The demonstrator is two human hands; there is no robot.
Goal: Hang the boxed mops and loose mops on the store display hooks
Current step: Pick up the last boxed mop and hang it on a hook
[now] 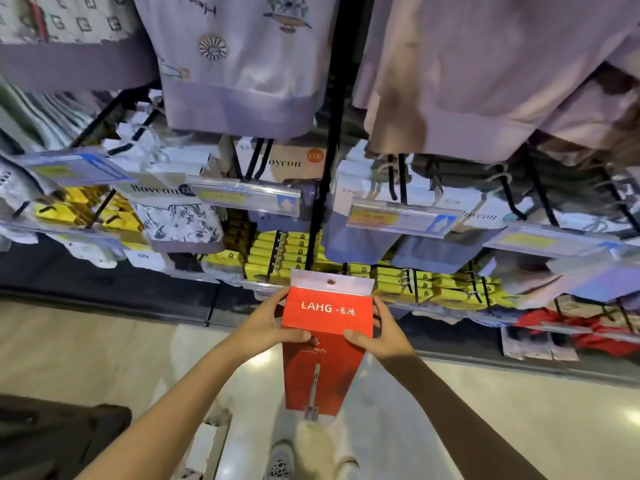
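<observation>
Red boxed mop point(325, 336) pinched upright between my left grip point(266, 327) and right grip point(382, 336), hang-hole point(331, 282) kept clear above both for hooking.

From my feed the store is lit evenly and brightly from above; small white glare spots sit on the glossy floor point(519, 420) near and to the right. The hanging garments point(485, 81) at the far top are smeared with blur. The wide lens bends the price rails point(403, 216) outward toward both edges. The red box point(325, 327) at center reads sharp.
</observation>
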